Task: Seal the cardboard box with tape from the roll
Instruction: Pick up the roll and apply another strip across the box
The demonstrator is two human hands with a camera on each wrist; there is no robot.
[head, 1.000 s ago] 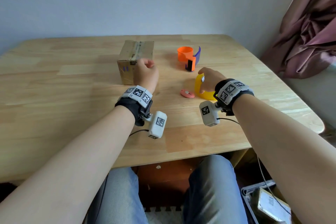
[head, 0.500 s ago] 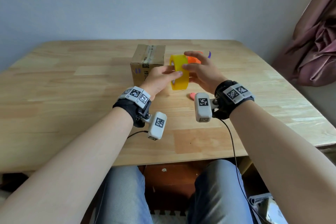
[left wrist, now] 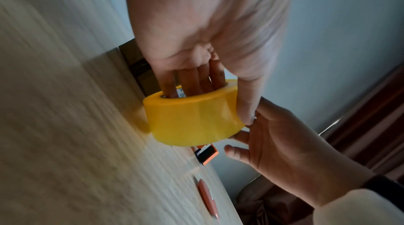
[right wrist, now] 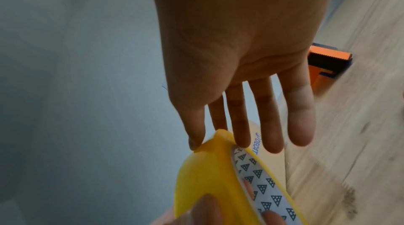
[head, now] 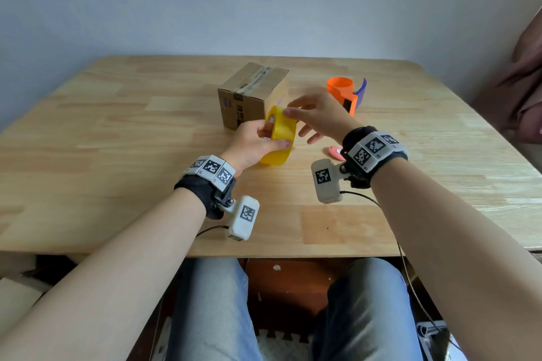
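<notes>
The cardboard box [head: 254, 94] stands on the table [head: 117, 155], an old tape strip along its top seam. Just in front of it my left hand [head: 252, 141] holds the yellow tape roll [head: 280, 138] on edge, fingers [left wrist: 192, 82] through the core and thumb on the outer face. My right hand [head: 289, 110] is at the top of the roll [right wrist: 210, 173]; thumb and index finger pinch a lifted bit of tape [right wrist: 219, 135] there, the other fingers straight. The roll [left wrist: 194, 121] is low over the wood.
An orange tape dispenser [head: 343, 94] with a blue flap stands right of the box, behind my right hand. A small pink cutter [head: 334, 152] lies on the table by my right wrist. A curtain [head: 525, 73] hangs at the far right.
My right hand lifted the roll off the table and passed it across. My left hand left the box and took the roll through its core. The right fingers moved to the roll's top.
</notes>
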